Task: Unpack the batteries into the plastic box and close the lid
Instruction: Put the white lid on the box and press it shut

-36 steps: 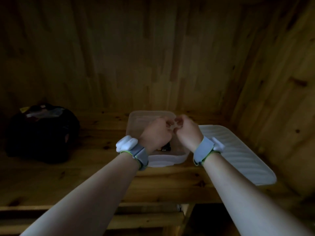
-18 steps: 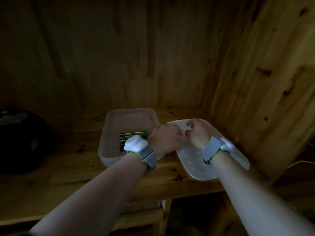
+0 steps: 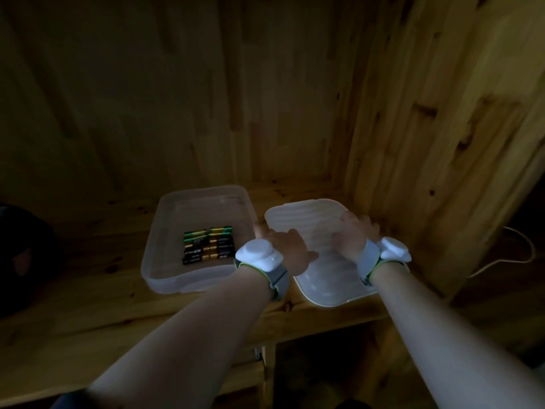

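Batteries (image 3: 208, 246): we find them lying in rows on the floor of the plastic box (image 3: 188, 283), lower centre of the frame and left of both hands. We see none outside it.
Plastic box: open-topped, standing on the counter (image 3: 103, 290), just beside the lid (image 3: 306, 219) with a narrow gap between them.
Lid: lying flat on the counter, right of centre, with its near edge close to the counter's front.
Left hand (image 3: 284, 246): laid over the lid's left edge, fingers reaching toward the gap. We cannot tell whether they hook the rim.
Right hand (image 3: 351, 234): blurred, fingers spread and fairly straight over the lid's right half, clamped on nothing that we can make out. The two hands are apart.
Step in hand: we judge the unpacking done and the lid pick-up begun.
Method advised: take the lid by opposite edges, lift it level rather than drag it, carry it left over the box, align the corners, seat one side, then press round the rim until flush.
Risks: the wooden wall (image 3: 413, 172) stands close on the right and limits room. A slid lid could nudge the box, and a thin lid may flex and seat unevenly.
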{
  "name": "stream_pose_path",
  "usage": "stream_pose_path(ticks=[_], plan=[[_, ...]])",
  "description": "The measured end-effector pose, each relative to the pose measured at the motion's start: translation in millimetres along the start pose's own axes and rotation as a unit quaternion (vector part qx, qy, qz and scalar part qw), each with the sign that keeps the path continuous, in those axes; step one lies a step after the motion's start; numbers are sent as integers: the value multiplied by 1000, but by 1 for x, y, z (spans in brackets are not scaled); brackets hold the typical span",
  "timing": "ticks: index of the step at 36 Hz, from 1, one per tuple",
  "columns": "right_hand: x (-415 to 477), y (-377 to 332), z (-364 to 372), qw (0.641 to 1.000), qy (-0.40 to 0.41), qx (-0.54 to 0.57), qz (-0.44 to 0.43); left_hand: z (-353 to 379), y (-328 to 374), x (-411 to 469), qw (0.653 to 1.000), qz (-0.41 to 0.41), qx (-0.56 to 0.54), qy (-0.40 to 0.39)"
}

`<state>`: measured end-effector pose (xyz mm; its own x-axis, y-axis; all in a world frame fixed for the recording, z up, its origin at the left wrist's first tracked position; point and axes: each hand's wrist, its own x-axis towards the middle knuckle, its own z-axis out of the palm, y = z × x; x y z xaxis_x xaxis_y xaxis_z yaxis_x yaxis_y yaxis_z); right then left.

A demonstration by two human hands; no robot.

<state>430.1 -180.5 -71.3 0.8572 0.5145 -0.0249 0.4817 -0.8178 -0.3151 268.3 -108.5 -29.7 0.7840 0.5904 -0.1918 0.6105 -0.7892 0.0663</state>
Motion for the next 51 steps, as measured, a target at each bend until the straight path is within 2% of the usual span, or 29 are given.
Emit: stream_pose_path(ticks=[5, 10, 15, 24, 28, 33, 38, 46, 51], plan=[[-6, 0, 4, 999, 10, -6, 48, 2, 4, 0, 1000, -3, -29, 6], [-6, 1, 6, 999, -5, -23, 42, 7, 5, 10, 996, -16, -90, 22], [-7, 6, 1, 998, 1, 12, 57, 7, 2, 19, 989, -23, -144, 12], [-13, 8, -17, 985, 26, 149, 85, -2, -8, 14, 967, 17, -213, 136], [-14, 6, -21, 974, 49, 207, 84, -10, -19, 13, 933, 48, -320, 155], [-21, -14, -22, 964, 82, 245, 67, -18, -34, 7, 878, 67, -422, 215], [-25, -40, -25, 955, 86, 282, 37, -27, -48, -2, 807, 46, -530, 257], [-39, -75, -32, 948, 88, 304, -36, -38, -88, -10, 737, -56, -607, 292], [-45, -104, -28, 950, 63, 285, -109, -46, -117, -21, 685, -74, -654, 312]])
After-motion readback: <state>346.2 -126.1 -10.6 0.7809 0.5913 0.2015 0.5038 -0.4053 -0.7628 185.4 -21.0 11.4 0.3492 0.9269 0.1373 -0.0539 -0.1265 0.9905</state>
